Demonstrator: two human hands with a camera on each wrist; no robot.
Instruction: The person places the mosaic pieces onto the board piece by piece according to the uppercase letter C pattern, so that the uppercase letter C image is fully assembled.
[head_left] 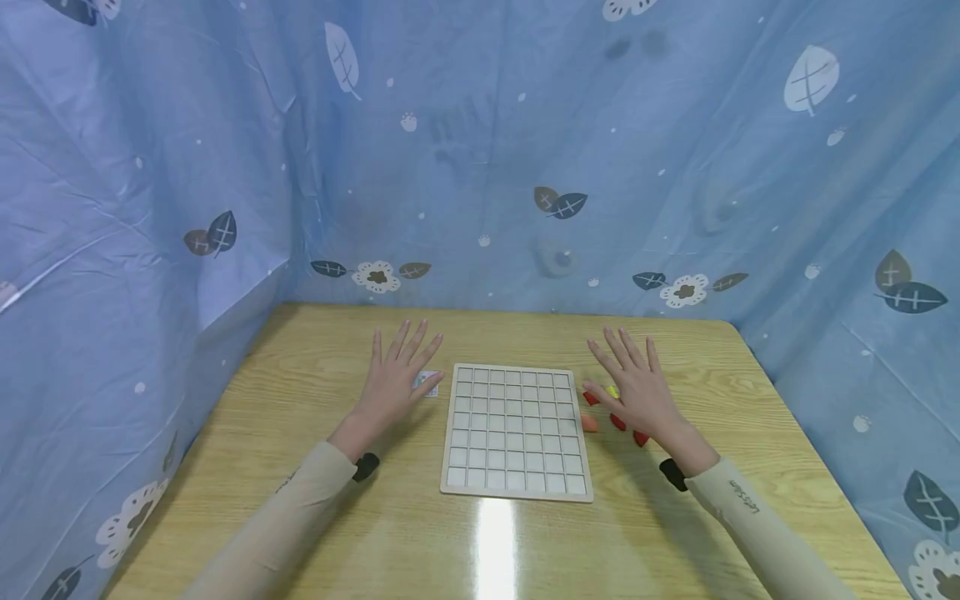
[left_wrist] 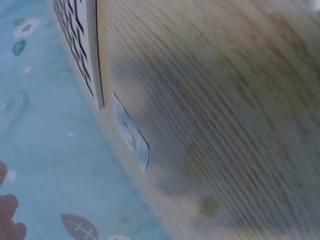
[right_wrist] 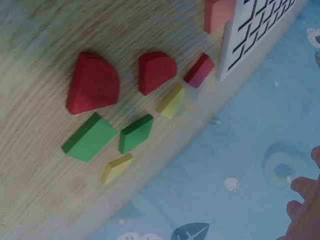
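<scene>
My left hand (head_left: 390, 387) is held palm down with its fingers spread, left of a white gridded board (head_left: 515, 433). A small printed card (left_wrist: 131, 134) lies by its thumb, partly covered in the head view. On the board's other side, my right hand (head_left: 640, 392) is spread the same way above several coloured blocks. The right wrist view shows red rounded blocks (right_wrist: 93, 85), a small red block (right_wrist: 199, 71), green blocks (right_wrist: 90, 138) and yellow blocks (right_wrist: 171, 102). An orange block (head_left: 589, 423) lies against the board's right edge. Neither hand holds anything.
The board and blocks lie on a wood-grain table (head_left: 300, 533). A blue patterned curtain (head_left: 480, 150) hangs behind the table and along both sides. Glare (head_left: 495, 542) shows on the tabletop in front of the board.
</scene>
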